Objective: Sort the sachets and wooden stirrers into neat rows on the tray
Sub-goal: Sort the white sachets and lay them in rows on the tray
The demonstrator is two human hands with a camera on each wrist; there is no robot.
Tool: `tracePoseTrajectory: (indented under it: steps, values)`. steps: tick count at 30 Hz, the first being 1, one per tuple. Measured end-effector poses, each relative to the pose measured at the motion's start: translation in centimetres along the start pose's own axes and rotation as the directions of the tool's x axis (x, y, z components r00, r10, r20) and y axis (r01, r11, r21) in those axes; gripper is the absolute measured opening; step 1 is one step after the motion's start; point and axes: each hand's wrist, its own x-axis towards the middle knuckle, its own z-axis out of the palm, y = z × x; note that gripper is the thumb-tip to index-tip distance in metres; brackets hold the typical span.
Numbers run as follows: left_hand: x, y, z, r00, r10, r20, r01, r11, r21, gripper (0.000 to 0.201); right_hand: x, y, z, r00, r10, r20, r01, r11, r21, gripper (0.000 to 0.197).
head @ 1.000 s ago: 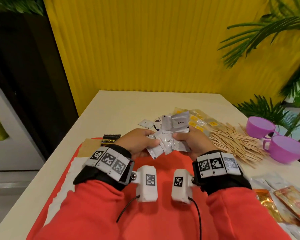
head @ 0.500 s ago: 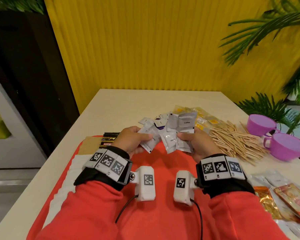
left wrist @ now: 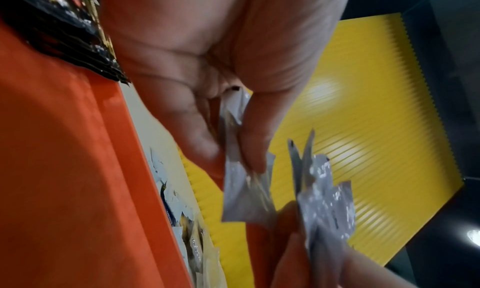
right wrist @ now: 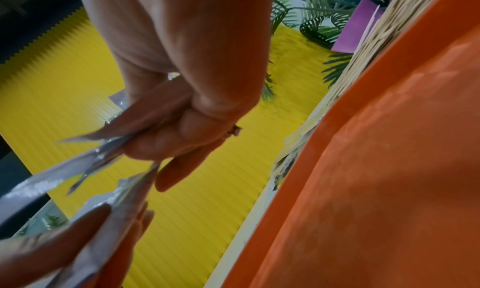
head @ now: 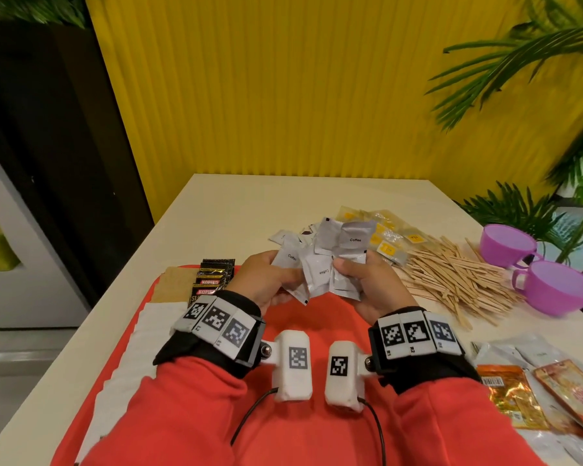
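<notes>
Both hands hold grey coffee sachets (head: 320, 272) above the far end of the orange tray (head: 138, 317). My left hand (head: 266, 280) pinches a sachet or two (left wrist: 244, 189) between thumb and fingers. A fanned bunch of several sachets (right wrist: 85, 165) sits in the grip of my right hand (head: 367, 280). More grey sachets (head: 283, 237) lie loose on the table behind the hands. A heap of wooden stirrers (head: 458, 280) lies to the right of the tray. Black sachets (head: 212, 280) and a brown stack (head: 177, 287) lie in rows at the tray's far left.
Yellow-labelled clear sachets (head: 391, 240) lie beyond the stirrers. Two purple cups (head: 532, 270) stand at the table's right edge. Orange and clear packets (head: 532, 391) lie at the near right. White sachets (head: 142, 334) line the tray's left side. A yellow wall stands behind the table (head: 233, 210).
The two hands have drawn slightly apart, the left one pulling a sachet or two away from the bunch in the right. Both hands stay above the tray's far end.
</notes>
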Motion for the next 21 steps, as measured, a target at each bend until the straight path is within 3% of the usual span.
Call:
tracePoseTrajectory:
  steps: [3, 8, 15, 21]
  values:
    - [0.2, -0.1, 0.1, 1.000, -0.006, -0.004, 0.006, 1.000, 0.004, 0.026, 0.1, 0.0, 0.3, 1.000, -0.007, -0.010, 0.007, 1.000, -0.030, 0.027]
    - [0.5, 0.2, 0.0, 1.000, -0.014, -0.007, 0.013, 0.994, -0.111, 0.009, 0.7, -0.5, -0.3, 0.989, -0.001, -0.148, -0.007, 0.998, -0.059, 0.025]
    - [0.9, 0.3, 0.7, 1.000, 0.018, -0.023, -0.019, 0.999, -0.049, 0.019, 1.4, -1.2, -0.2, 0.958, -0.037, -0.286, 0.014, 0.997, -0.082, 0.025]
    - [0.6, 0.8, 1.0, 0.990, 0.143, -0.009, -0.143, 0.987, -0.067, 0.034, 1.5, -1.5, 0.1, 0.943, -0.063, -0.327, 0.025, 0.992, -0.120, 0.024]
